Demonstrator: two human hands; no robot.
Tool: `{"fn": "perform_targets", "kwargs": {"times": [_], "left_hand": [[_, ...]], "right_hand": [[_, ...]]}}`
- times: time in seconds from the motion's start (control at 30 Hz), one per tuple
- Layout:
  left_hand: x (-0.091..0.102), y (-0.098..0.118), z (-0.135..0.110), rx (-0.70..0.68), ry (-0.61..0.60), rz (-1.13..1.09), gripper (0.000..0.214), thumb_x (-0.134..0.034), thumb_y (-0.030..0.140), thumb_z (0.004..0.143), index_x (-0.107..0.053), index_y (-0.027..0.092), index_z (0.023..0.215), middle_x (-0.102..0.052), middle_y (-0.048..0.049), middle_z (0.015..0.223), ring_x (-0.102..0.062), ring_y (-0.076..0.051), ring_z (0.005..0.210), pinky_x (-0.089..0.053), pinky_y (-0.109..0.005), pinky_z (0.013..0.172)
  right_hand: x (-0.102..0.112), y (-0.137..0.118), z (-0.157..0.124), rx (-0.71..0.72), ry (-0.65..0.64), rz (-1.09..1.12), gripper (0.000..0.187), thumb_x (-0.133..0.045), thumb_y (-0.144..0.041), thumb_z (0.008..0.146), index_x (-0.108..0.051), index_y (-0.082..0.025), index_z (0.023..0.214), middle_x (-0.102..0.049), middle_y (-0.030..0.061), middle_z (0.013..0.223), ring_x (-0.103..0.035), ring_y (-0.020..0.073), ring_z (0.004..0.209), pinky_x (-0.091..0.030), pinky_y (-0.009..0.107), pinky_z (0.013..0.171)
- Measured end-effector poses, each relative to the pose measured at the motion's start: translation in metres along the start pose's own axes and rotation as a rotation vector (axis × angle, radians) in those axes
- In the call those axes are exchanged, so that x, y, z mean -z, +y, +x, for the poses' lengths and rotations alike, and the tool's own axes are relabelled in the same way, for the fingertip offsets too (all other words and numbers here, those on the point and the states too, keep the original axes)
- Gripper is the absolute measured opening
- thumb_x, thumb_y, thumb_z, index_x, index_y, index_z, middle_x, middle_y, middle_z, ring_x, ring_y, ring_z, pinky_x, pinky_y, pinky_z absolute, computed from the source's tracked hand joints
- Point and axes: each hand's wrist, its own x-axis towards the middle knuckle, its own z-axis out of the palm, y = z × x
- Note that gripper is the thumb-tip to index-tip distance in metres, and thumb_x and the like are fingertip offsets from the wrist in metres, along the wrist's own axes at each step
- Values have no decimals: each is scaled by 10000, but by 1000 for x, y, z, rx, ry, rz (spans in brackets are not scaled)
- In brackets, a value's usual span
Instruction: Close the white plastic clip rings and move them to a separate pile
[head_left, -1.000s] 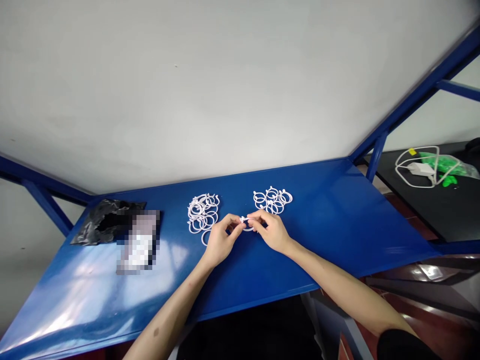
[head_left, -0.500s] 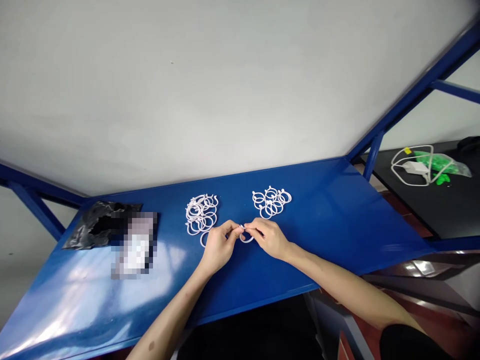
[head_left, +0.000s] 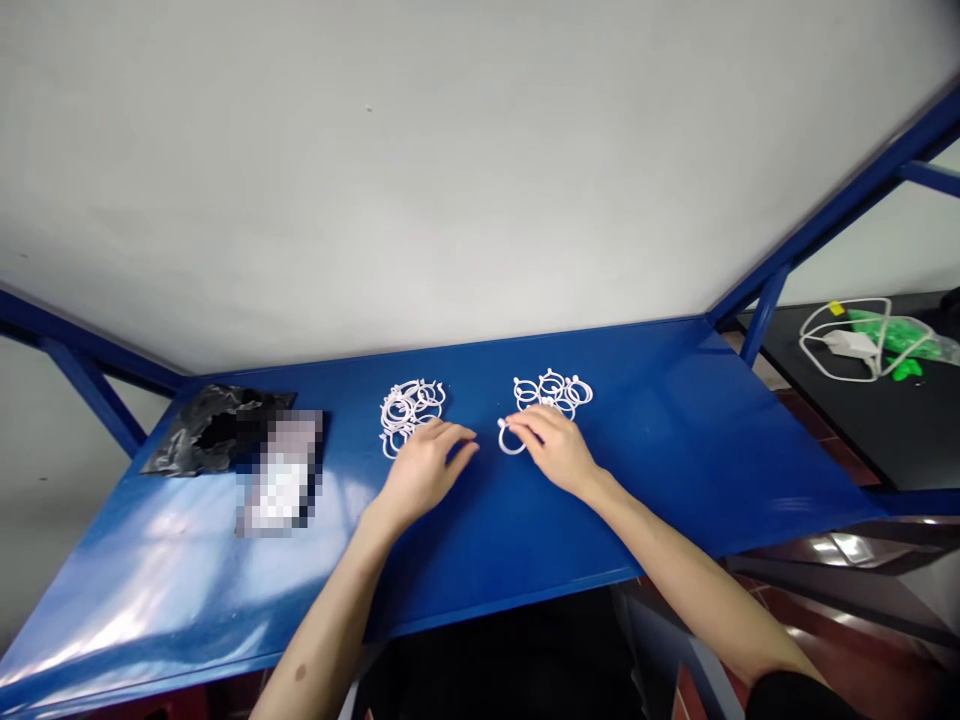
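Note:
A white ring with a small knob (head_left: 512,449), like a curtain ring, is pinched between the fingertips of my right hand (head_left: 559,450). Behind that hand lies a loose group of similar white rings (head_left: 551,383), partly hidden by my fingers. My left hand (head_left: 427,465) is open and holds nothing, its thumb apart from its fingers. Just beyond it, a denser heap of white rings (head_left: 409,402) lies on the blue table (head_left: 480,560). My left hand covers the near part of that heap.
At the table's left lie a crumpled black plastic bag (head_left: 202,425) and a blurred-out flat object (head_left: 283,470). A pale wall (head_left: 450,200) rises behind. On a black table (head_left: 825,430) at the right are a white cable with adapter (head_left: 851,345) and a green bag (head_left: 900,335).
My hands have parted. The right one has carried the ring to the right, towards the right-hand group; the left has let go, opened and moved left towards its heap. The view has shifted slightly.

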Motion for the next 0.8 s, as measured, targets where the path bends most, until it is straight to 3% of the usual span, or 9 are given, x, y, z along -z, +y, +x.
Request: {"fn": "perform_targets", "kwargs": {"times": [0.13,0.3,0.57,0.7,0.8], "left_hand": [[26,-21,-7,-35,-55,224,270,-534,138,902,-719,255,1059,-680,-63,1100,-581,-258,1003,-470,-423,886],[22,-28,-10,13,-115,308,23,-675,223,854,-697,229,853,-681,-69,1020,-560,-283,964,-456,-427,826],[16,-24,-10,-30,-93,375,144,-627,227,922,-756,254,977,-698,-72,1056,-546,-288,970,-416,-420,806],[10,-18,-6,-52,-81,342,168,-605,238,944,-768,277,928,-683,-70,1050,-544,-271,956,-410,-410,813],[-1,-13,-3,-81,-108,302,163,-601,236,954,-746,279,1014,-684,-57,1032,-559,-253,952,-419,-405,844]], "right_hand": [[17,30,9,-145,197,-212,206,-551,-272,1017,-751,-225,1026,-705,80,956,-626,240,899,-536,406,827],[22,47,9,-227,171,-395,266,-572,-301,996,-745,-236,1187,-685,104,965,-552,273,889,-511,450,803],[18,26,6,-166,159,-315,235,-565,-282,1006,-738,-234,1157,-685,97,1024,-548,276,963,-516,449,872],[8,9,3,-49,51,-204,232,-532,-245,1022,-732,-240,1140,-702,79,1003,-569,250,950,-520,421,869],[-4,-4,-2,59,-69,-140,228,-530,-246,1027,-728,-220,1136,-716,79,989,-585,237,935,-518,409,865]]}}
